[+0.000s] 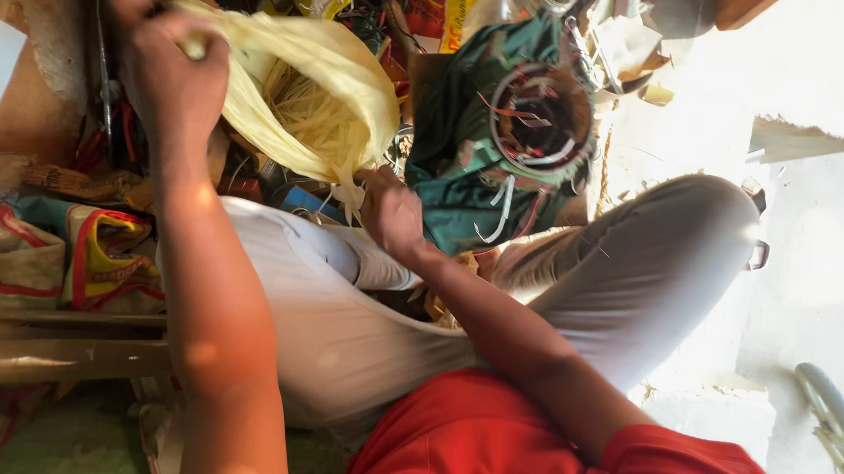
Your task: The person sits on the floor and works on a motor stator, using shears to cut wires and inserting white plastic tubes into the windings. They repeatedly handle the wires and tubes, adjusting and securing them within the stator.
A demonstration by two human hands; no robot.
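Observation:
My left hand [167, 64] is raised at the upper left and grips the bunched top of a pale yellow plastic bag [340, 70]. The bag hangs open towards me and holds a bundle of thin yellowish strips [313, 118]. My right hand [392, 215] pinches the bag's lower end, where a few strips stick out, just above my knee in white trousers [336, 311]. Beside the right hand, a round motor winding [541, 121] with loose wires and white sleeves lies on a green cloth [451, 184].
Clutter of packets, a bottle [491, 2] and scrap fills the top. Printed sacks [105, 252] and wooden slats [61, 354] lie at the left. A sunlit concrete floor [823, 248] spreads right, with a bicycle part [843, 431] at the lower right.

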